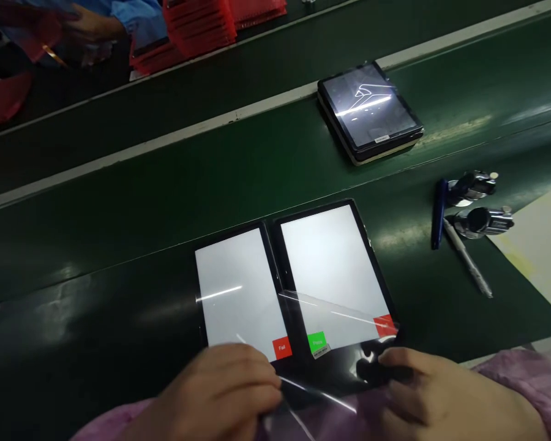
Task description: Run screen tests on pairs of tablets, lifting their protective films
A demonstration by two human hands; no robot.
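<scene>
Two black-framed tablets lie side by side on the green belt, their screens lit white. The left tablet [236,288] shows a red Fail button, and the right tablet [330,263] shows a green and a red button. A clear plastic film [330,318] curves over the lower part of the right tablet. My left hand [215,386] pinches the film near the tablets' lower edge. My right hand [427,392] grips the film's other side, at the right tablet's lower right corner. The tablets' bottom edges are hidden behind my hands and the film.
A dark tablet stack [370,110] lies farther up the green belt [119,269]. To the right are a blue marker [439,214], a silver pen [468,266], two chrome parts [480,208] and a pale sheet [537,251]. A co-worker's hand [87,30] is beside red trays [197,30].
</scene>
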